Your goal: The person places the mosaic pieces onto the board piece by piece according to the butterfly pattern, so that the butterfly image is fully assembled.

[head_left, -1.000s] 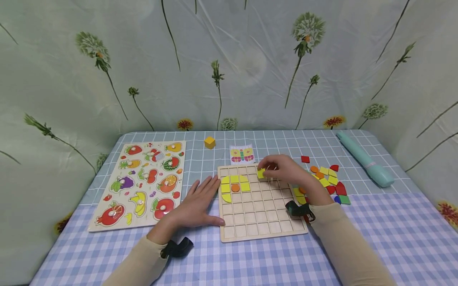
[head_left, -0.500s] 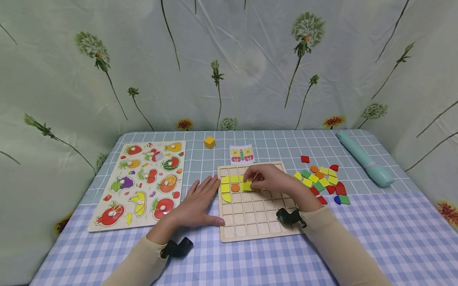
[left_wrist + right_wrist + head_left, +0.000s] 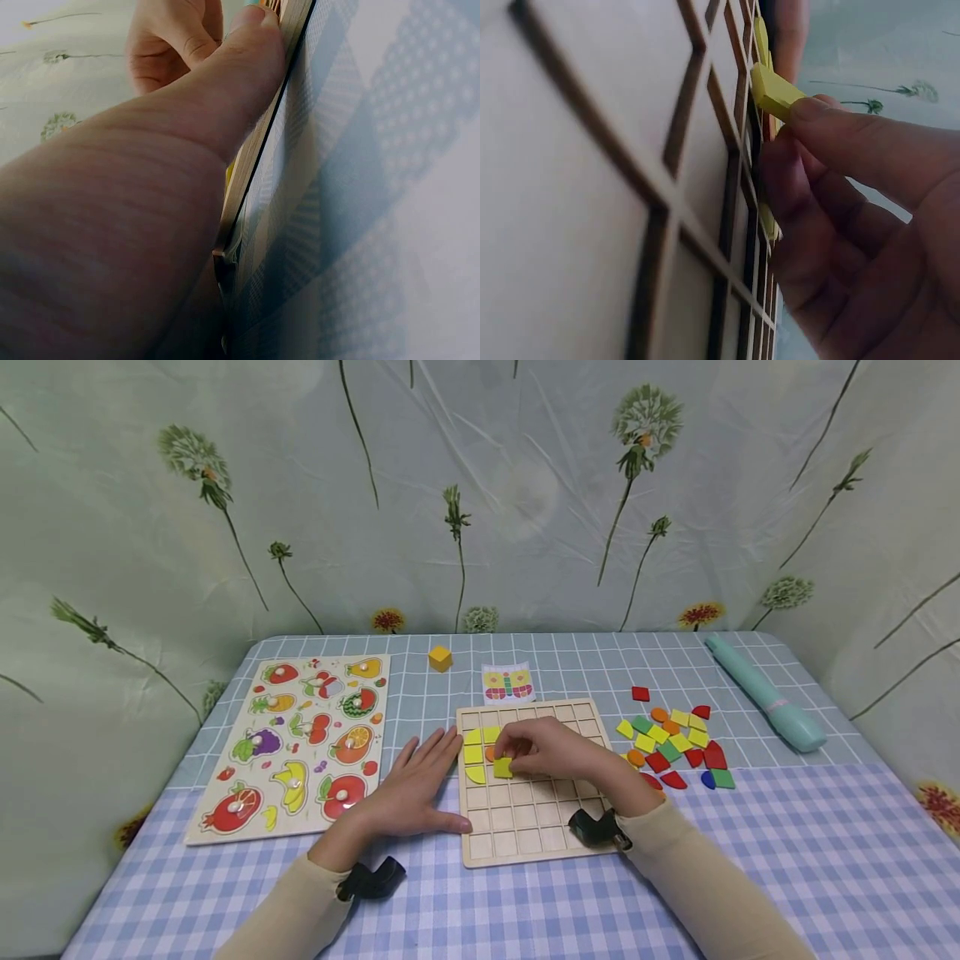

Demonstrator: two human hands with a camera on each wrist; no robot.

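Between thumb and fingers, my right hand (image 3: 551, 750) pinches a yellow square tile (image 3: 503, 767) low over the wooden grid board (image 3: 555, 842). In the right wrist view that tile (image 3: 774, 91) is tilted against the grid ridges. Yellow pieces fill cells at the board's upper left, among them a quarter-round piece (image 3: 476, 774). An orange round piece (image 3: 491, 753) lies beside the held tile, partly covered by my fingers. My left hand (image 3: 412, 793) lies spread, its fingertips and thumb touching the board's left edge; the left wrist view shows the thumb (image 3: 244, 60) at that edge.
Right of the board lie loose coloured pieces (image 3: 678, 743). A picture card with a butterfly pattern (image 3: 507, 683) is behind the board. A fruit puzzle (image 3: 300, 743) lies at left, an orange cube (image 3: 440, 659) at the back and a teal club-shaped object (image 3: 765, 695) at far right.
My right hand has carried the yellow tile leftward and toward me across the board, from the back row to beside the orange round piece. The left hand has stayed put.
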